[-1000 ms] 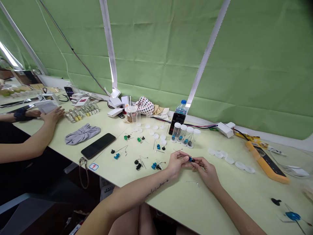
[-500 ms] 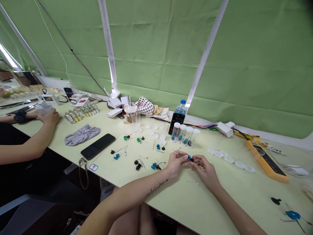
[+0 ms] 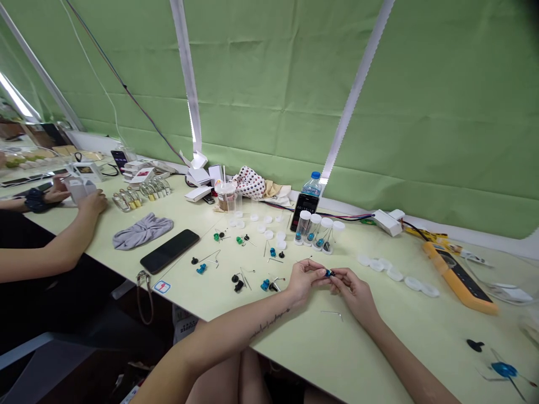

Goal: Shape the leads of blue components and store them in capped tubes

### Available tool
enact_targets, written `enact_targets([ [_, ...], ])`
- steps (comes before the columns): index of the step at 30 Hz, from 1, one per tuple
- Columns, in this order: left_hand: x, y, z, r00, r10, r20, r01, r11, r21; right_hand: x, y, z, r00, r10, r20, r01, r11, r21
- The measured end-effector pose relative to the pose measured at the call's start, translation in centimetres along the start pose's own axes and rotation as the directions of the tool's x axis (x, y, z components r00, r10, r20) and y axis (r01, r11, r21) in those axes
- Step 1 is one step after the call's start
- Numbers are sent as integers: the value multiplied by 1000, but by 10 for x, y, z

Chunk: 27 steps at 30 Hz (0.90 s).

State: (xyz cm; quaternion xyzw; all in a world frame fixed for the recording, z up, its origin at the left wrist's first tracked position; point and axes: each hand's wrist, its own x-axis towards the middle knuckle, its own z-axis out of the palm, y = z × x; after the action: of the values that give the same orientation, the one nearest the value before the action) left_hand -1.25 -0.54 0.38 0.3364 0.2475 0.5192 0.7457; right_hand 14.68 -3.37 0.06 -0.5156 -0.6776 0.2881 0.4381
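"Head view. State of the hands?"

"Together. The left hand [image 3: 304,279] and right hand [image 3: 352,293] meet at the fingertips, clamped from both sides on a small blue and black part [image 3: 329,273]."

"Anything close by?"

"A bent wire [image 3: 332,315] lies on the pale green table [image 3: 357,359], just below the right hand. Beyond the hands stands a row of clear tubes [image 3: 314,233] with blue pieces inside. White caps [image 3: 393,274] lie in a loose line to the right."

"And further out?"

"To the left of the hands, loose wires with blue, green and black pieces [image 3: 240,275] are scattered. Past them lie a black phone [image 3: 169,251] and a grey cloth [image 3: 142,231]. A yellow multimeter [image 3: 458,282] sits at the right."

"Anyone else?"

"A co-worker at the left end of the table. One hand [image 3: 92,203] rests beside a pale packet [image 3: 79,191], and the other hand [image 3: 56,192] is just behind it, near a dark wristband [image 3: 37,201]."
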Motion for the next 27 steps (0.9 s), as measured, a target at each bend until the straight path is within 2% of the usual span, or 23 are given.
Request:
enact_targets([
  [5, -1, 0, 0, 1000, 8, -4, -8, 1000, -21, 0, 0, 0, 1000, -19, -1, 19, 1000, -8],
  [11, -1, -1, -1, 1000, -13, 0, 13, 1000, -24, 0, 0, 0, 1000, 23, 7, -23, 999, 21],
  [27, -2, -2, 0, 1000, -14, 21, 15, 1000, -21, 0, 0, 0, 999, 39, 1, -39, 999, 33],
])
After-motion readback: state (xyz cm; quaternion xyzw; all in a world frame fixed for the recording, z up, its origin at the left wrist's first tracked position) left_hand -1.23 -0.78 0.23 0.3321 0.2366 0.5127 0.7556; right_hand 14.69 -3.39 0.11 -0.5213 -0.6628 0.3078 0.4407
